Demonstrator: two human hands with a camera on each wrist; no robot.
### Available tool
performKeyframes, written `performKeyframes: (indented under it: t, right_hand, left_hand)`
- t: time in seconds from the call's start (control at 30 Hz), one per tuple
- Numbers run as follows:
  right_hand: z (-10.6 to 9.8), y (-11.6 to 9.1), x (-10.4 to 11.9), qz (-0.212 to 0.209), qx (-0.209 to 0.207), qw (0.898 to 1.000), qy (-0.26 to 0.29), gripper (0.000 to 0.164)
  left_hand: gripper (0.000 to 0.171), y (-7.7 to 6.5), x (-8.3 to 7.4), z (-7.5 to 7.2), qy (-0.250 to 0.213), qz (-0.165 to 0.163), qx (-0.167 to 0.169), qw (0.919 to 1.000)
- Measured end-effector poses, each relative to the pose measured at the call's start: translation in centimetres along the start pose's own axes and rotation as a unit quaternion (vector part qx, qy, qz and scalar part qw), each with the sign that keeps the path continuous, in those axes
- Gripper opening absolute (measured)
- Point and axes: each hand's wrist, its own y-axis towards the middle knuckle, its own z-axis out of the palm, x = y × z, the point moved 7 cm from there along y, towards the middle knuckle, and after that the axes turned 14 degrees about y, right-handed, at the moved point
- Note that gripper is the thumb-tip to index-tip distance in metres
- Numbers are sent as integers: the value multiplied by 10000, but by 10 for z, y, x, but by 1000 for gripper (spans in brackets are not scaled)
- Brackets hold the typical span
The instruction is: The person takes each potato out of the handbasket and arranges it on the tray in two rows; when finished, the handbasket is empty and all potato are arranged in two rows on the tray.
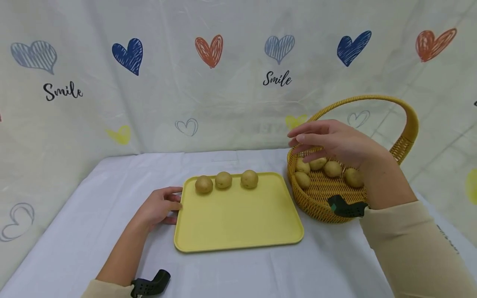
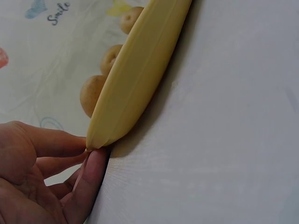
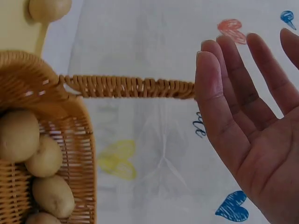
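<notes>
Three potatoes [image 1: 249,179] sit in a row along the far edge of a yellow tray [image 1: 238,219]. At the tray's left edge, my left hand [image 1: 159,207] pinches the rim between thumb and fingers; the left wrist view shows the fingertips meeting at the tray [image 2: 135,84]. My right hand [image 1: 335,142] is raised over the wicker basket [image 1: 316,207], fingers extended and holding nothing. Several potatoes [image 1: 333,169] lie inside the basket. In the right wrist view the palm of my right hand [image 3: 252,126] faces the camera, with the basket's potatoes [image 3: 53,196] off to the left.
The basket's tall arched handle [image 1: 410,124] rises behind and beside my right forearm. A white cloth [image 1: 238,277] covers the table. Behind it hangs a pale sheet [image 1: 238,95] printed with hearts and the word "Smile". The basket stands just right of the tray.
</notes>
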Motion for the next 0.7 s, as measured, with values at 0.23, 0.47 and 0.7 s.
performKeyframes:
  t: [0.23, 0.47, 0.7]
  right_hand:
    - [-21, -6, -4, 311, 321, 9976, -521, 44]
    - [-35, -2, -12, 651, 423, 9916, -1032, 44]
    - [-46, 4, -25, 1075, 296, 9776, -1785, 53]
  left_hand:
    - [62, 0, -2, 1, 36, -2, -50, 10000]
    - [62, 0, -1, -2, -1, 20, -52, 10000]
    - [61, -1, 1, -1, -9, 12, -59, 10000]
